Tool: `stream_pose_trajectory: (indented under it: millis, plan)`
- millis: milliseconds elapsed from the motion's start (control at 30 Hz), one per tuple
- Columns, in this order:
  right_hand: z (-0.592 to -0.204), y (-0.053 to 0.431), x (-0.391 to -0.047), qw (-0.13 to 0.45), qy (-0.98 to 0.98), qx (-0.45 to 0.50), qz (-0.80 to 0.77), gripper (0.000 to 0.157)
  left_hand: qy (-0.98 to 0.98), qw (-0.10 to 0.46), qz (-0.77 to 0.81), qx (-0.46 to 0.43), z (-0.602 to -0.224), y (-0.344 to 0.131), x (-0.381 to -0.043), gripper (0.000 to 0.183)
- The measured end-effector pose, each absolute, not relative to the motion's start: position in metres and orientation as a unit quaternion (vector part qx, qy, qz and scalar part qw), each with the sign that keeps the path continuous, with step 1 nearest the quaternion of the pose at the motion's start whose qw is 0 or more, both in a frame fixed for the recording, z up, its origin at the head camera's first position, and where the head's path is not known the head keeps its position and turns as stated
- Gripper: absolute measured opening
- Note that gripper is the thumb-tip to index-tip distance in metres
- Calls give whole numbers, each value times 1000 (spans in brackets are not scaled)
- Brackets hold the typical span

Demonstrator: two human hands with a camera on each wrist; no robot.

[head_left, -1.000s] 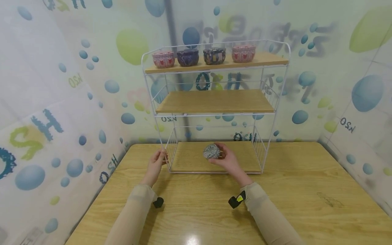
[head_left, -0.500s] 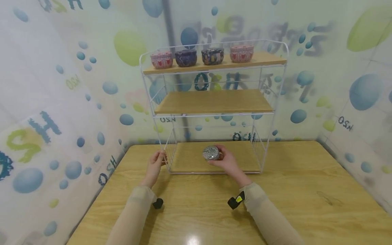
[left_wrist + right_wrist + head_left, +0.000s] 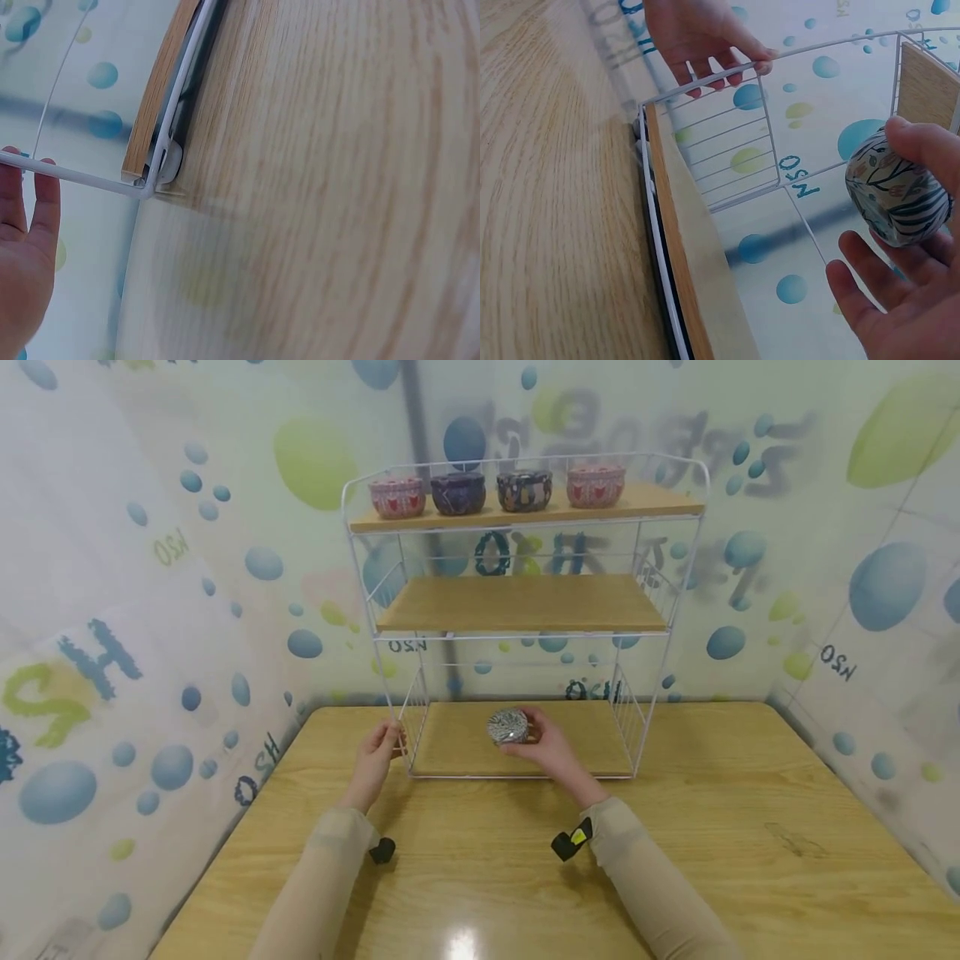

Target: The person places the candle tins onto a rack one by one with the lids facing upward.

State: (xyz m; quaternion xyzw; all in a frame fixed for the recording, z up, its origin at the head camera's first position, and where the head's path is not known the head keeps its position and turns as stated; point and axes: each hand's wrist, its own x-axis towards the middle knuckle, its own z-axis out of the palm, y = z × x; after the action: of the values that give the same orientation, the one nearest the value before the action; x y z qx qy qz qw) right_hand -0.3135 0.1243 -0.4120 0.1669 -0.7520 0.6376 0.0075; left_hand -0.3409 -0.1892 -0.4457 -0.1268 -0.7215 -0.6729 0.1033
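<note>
My right hand [image 3: 551, 747] holds a small round tin [image 3: 507, 727] with a leafy black-and-white pattern, between thumb and fingers. In the head view the tin overlaps the bottom board [image 3: 457, 747] of a white wire shelf rack. The right wrist view shows the tin [image 3: 896, 191] tilted and raised off that board, with reddish flowers on its side. At the rack's left front post [image 3: 90, 180], my left hand [image 3: 375, 756] grips the wire, thumb on one side and fingers on the other, as the right wrist view shows of this hand [image 3: 705, 37].
Several patterned tins stand in a row on the top shelf: pink [image 3: 397, 497], dark blue [image 3: 458, 493], black multicoloured [image 3: 524, 491] and pink again [image 3: 596, 486]. Above the bottom board lies the middle shelf [image 3: 525, 602]. The rack stands on a wooden table [image 3: 480, 852] against a printed wall.
The right hand has shifted the tin very slightly left, and its tilt has varied a little. The left hand stays on the post. The head view has moved slightly.
</note>
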Motion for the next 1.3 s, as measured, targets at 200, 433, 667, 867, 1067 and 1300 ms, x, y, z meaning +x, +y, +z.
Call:
stream_pose_trajectory:
  millis: [200,433,667,867,1067,1300]
  plan:
    - [-409,125,-311,21,-759,167,629,73,-724,101,-670,-130,-446,-189,-340,44]
    - [-403,129,-308,32,-747,190,636,72,-726,105,-667,-135,-447,-189,-341,45]
    - [-399,134,-307,27,-748,205,630,69,-721,102,-673,-131,-446,-187,-339,42]
    - [-395,137,-306,25,-752,207,625,67,-718,86,-677,-135,-441,-189,-337,37]
    - [-387,140,-303,25,-745,210,633,68,-719,77,-677,-139,-422,-184,-323,36]
    - [-376,142,-304,35,-735,238,633,66,-712,78,-686,-132,-422,-185,-322,36]
